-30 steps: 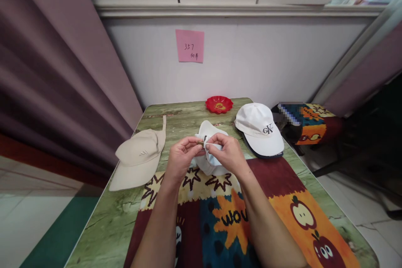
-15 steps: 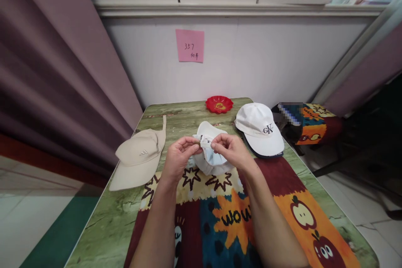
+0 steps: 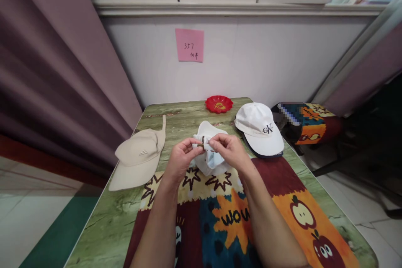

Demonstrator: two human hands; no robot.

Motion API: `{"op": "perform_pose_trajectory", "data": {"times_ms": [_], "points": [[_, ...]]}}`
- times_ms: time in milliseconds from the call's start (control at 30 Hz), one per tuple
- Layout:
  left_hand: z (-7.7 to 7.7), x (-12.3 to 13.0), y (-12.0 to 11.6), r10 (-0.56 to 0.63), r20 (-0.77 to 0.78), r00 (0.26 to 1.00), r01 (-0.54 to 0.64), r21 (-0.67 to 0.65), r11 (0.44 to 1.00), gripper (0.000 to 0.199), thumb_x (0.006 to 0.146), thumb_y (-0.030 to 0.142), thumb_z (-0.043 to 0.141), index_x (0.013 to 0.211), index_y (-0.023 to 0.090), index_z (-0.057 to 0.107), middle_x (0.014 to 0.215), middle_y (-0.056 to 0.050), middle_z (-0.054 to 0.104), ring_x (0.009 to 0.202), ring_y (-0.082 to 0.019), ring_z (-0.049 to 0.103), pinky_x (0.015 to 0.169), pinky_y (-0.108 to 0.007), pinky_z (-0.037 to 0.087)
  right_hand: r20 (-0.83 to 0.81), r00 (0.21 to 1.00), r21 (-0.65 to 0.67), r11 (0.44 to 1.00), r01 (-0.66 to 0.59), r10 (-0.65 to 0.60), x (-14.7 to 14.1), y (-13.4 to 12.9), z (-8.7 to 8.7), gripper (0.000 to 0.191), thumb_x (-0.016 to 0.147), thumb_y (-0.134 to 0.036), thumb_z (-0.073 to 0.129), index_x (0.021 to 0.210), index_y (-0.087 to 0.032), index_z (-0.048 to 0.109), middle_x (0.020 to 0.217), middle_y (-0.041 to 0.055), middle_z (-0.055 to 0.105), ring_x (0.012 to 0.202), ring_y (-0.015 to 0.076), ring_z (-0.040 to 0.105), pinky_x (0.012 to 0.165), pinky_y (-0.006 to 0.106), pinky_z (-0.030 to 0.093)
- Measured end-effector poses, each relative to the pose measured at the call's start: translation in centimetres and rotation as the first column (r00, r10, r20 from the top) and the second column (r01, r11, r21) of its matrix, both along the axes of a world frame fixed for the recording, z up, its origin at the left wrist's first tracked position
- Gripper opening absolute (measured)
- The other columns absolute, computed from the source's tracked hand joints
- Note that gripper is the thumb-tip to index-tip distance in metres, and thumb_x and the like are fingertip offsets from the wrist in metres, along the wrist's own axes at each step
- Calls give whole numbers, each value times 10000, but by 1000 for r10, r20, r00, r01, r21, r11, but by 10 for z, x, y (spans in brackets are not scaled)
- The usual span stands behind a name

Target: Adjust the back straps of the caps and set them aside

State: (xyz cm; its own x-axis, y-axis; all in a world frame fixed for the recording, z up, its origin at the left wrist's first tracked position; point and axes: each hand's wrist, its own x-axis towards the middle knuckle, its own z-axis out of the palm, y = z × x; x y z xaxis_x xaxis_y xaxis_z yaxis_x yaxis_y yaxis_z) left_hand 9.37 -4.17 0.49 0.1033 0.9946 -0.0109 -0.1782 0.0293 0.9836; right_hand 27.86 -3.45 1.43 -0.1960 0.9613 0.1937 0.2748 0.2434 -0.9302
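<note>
Our right hand (image 3: 230, 150) slid toward nine o'clock, pinching the cap strap (image 3: 206, 147) alongside our left hand (image 3: 181, 155); loose pinches might slip.

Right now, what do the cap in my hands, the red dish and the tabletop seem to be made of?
Held cap: matte fabric, judging by its soft folds. Red dish: probably shiny plastic, going by small highlights. Tabletop: green wood-grain pattern, possibly printed laminate or a cover; the view can't settle which.
</note>
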Motion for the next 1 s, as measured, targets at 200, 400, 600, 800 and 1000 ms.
{"op": "perform_pose_trajectory", "data": {"times_ms": [200,400,600,800,1000], "points": [[-2,-12,3,63,-3,998,-63,-2,998,303,658,310,834,862,157,671,787,-22,726,724,-152,687,727,-258,532,-65,986,-63,985,-159,155,21,6,-3,358,917,-470,532,846,-162,700,756,28,633,697,149,541,648,256,405],[2,-12,3,12,-28,1000,-12,4,1000,305,679,339,817,869,150,672,826,-37,724,751,-168,695,757,-287,549,-121,982,-138,977,-164,147,16,3,-6,252,820,-408,669,865,-163,707,724,16,625,632,128,500,591,244,385],[2,-12,2,-7,-52,999,8,15,1000,294,701,345,802,880,151,673,836,-33,720,750,-161,694,776,-287,549,-89,992,-95,991,-94,86,11,4,-5,197,807,-335,650,788,-158,736,706,19,644,646,135,507,627,260,390],[3,-12,1,-30,-63,998,31,15,999,305,702,353,804,897,156,676,823,-30,722,741,-160,691,760,-279,547,-84,994,-82,994,-70,63,7,3,-3,165,786,-288,632,739,-157,720,681,3,632,630,125,488,616,254,366],[5,-10,-1,-68,-87,994,69,13,997,291,703,345,805,893,155,694,788,-25,723,719,-151,688,735,-257,537,-49,997,-82,995,-59,56,5,2,-2,168,786,-292,627,731,-157,710,655,-11,608,610,113,455,593,246,340]]}}
